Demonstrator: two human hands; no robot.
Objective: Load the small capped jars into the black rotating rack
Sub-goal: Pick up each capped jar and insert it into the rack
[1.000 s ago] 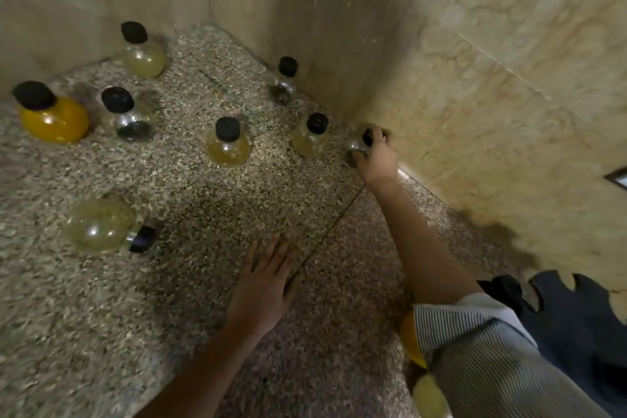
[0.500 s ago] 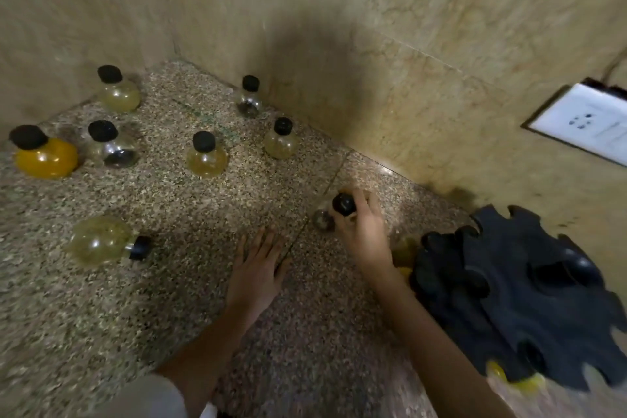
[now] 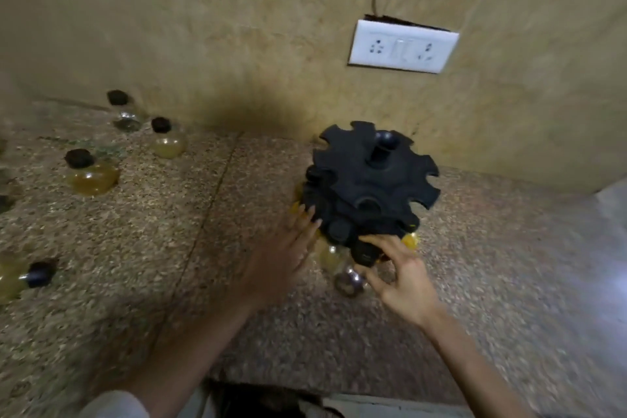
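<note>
The black rotating rack stands on the speckled stone counter near the wall, with black-capped jars hanging in its lower slots. My right hand grips a small clear jar by its black cap, right at the rack's lower front edge. My left hand is blurred, fingers spread, its tips touching the rack's left side. Loose capped jars stand at the left: an amber jar, a pale jar and a clear jar. Another jar lies on its side.
A white socket plate is on the tan wall behind the rack, with a cable running up from it. The counter's front edge runs along the bottom of the view. More jars are cut off at the far left edge.
My right hand carried the small jar from the back wall rightward to the rack's lower front. My left hand lifted off the counter and reached the rack's left side. The view swung right.
</note>
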